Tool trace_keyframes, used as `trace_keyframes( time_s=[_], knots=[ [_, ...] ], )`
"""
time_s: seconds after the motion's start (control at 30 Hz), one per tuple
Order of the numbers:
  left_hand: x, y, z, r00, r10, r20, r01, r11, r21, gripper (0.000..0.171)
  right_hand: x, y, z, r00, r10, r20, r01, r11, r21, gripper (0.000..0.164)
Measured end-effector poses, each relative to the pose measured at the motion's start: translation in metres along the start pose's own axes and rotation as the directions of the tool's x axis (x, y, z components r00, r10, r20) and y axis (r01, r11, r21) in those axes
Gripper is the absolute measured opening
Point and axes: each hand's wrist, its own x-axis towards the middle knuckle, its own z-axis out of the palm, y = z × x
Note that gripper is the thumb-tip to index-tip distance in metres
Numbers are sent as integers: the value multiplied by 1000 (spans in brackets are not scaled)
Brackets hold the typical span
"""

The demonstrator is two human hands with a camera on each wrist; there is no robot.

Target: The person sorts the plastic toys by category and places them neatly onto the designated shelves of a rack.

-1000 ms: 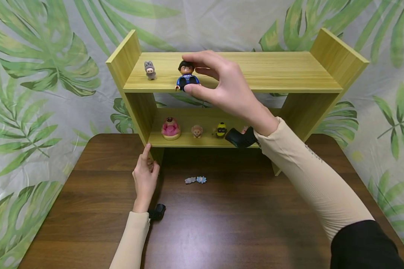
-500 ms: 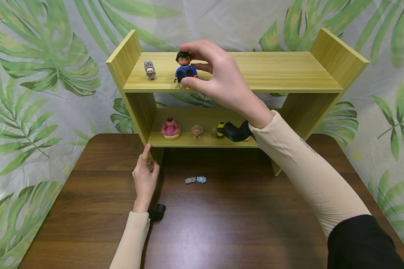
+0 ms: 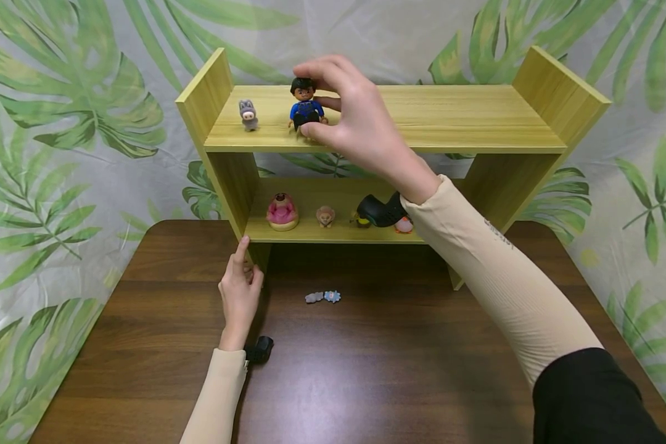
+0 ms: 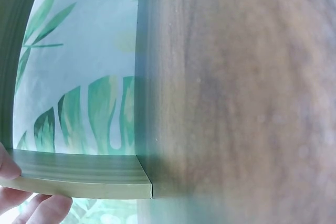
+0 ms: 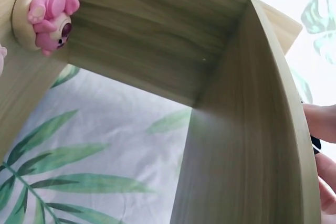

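In the head view my right hand holds a toy figure with black hair and a blue top, thumb low and fingers near its head. It is over the left part of the top board of a wooden shelf; whether it touches the board I cannot tell. A small grey rabbit-eared figure stands to its left. My left hand grips the lower left side panel, thumb on one side and fingers on the other in the left wrist view. The right wrist view shows only some fingers behind the top board.
On the middle board stand a pink bear figure, a small tan figure, a yellow figure and a pinkish figure, the last two partly covered by the right wrist camera. Two small flat pieces lie on the brown table.
My right hand has carried the toy figure up and back from the top board's front edge, slightly leftward, to over the board. My left hand has stayed at the side panel.
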Motion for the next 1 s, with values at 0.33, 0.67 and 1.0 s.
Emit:
trace_keyframes(
  time_s=[0.33,0.67,1.0],
  knots=[
    [1,0,0,1000,5,-6,-5,1000,7,80,1,3,3,1000,-6,-2,5,998,-58,54],
    [0,0,0,1000,2,0,-2,1000,11,80,-1,4,3,1000,-3,-2,3,1000,0,50],
    [0,0,0,1000,-1,-6,1,1000,8,79,0,4,3,1000,4,-2,-4,998,-69,53]
  ],
)
